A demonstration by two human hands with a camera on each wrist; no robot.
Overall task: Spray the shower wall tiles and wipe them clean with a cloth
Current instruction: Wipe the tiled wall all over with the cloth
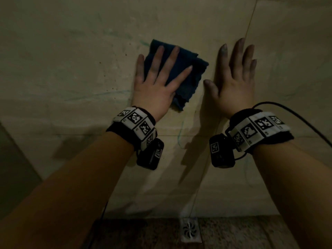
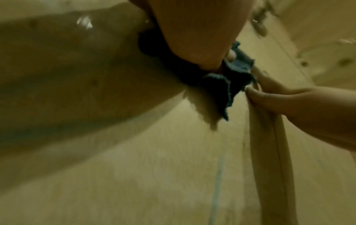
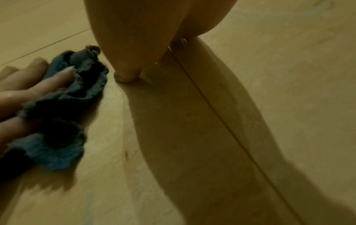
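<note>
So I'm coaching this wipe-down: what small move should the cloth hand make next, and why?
Probably slide the left hand and the blue cloth down and left along the wall tile. The fingers lie flat on the cloth, pressing it to the tile, and faint blue-green streaks and dark specks show just left of it. The right hand rests flat on the wall beside the cloth.

no readable text, only black-and-white coded squares on both wristbands (image 1: 136, 123)

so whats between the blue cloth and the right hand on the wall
Only a narrow strip of bare wall tile separates the blue cloth from the right hand; the head view shows it plainly, and the right wrist view agrees.
</note>
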